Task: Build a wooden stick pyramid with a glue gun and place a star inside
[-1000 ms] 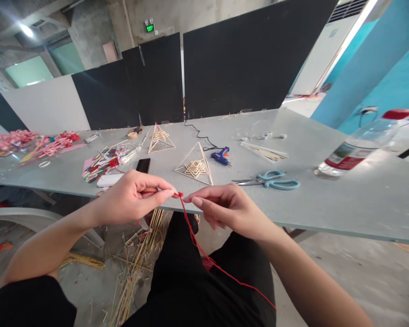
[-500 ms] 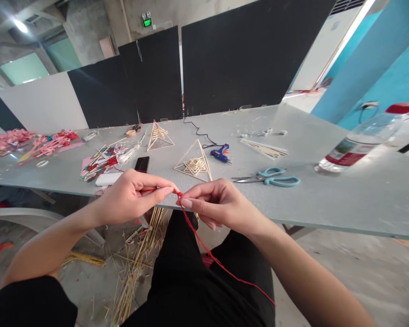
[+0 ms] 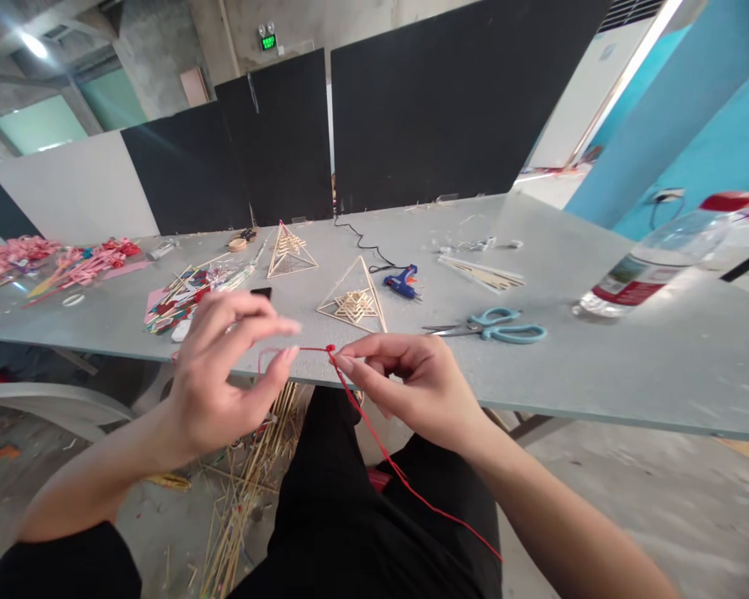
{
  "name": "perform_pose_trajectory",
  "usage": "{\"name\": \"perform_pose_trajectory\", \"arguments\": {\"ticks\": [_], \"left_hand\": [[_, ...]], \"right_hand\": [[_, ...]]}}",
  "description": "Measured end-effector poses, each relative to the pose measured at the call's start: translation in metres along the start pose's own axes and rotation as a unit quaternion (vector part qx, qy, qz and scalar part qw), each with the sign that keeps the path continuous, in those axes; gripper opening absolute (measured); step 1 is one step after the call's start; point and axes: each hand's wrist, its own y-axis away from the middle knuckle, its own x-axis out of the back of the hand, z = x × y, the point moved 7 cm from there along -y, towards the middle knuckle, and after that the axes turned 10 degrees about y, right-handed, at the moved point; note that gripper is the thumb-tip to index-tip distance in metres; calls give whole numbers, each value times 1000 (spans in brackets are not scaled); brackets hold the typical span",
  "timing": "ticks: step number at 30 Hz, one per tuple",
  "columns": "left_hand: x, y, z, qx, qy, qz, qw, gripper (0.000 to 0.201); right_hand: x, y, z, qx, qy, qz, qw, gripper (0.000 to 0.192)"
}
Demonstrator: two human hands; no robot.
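Note:
Between thumb and forefinger my right hand (image 3: pixel 412 378) pinches a red cord (image 3: pixel 374 441) just below a small knot. The cord's long end hangs down over my dark trousers, and a thinner end runs left from the knot toward my other hand. My left hand (image 3: pixel 225 366) is open, thumb and fingers apart and slightly blurred, close to that thin end. Beyond the hands on the grey table (image 3: pixel 599 374) stand two pyramid frames of thin sticks, a nearer one (image 3: pixel 355 308) and a farther one (image 3: pixel 289 245).
Light-blue-handled scissors (image 3: pixel 505 324), a blue glue gun (image 3: pixel 403 283) and a bottle with a red cap (image 3: pixel 637 274) are on the table's right half. Decorated sticks (image 3: pixel 184 304) and pink ribbon pieces (image 3: pixel 93 262) lie left. Loose sticks (image 3: pixel 237 507) cover some floor.
My left hand has let go of the knot, moved left and spread its fingers. My right hand still pinches the cord in nearly the same place.

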Motion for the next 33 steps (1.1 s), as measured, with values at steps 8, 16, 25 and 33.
{"name": "perform_pose_trajectory", "arguments": {"ticks": [8, 16, 25, 33], "left_hand": [[-52, 26, -13, 271, 280, -161, 907, 25], [-63, 34, -30, 311, 474, -81, 820, 22], [-59, 25, -27, 269, 518, -43, 811, 15], [-54, 28, -32, 273, 463, -24, 843, 11]], "right_hand": [[-3, 10, -14, 87, 119, 39, 988, 25], [-8, 23, -21, 168, 171, 75, 968, 17], [-10, 20, -8, 19, 85, 13, 996, 31], [-14, 23, -11, 4, 77, 3, 997, 33]]}}
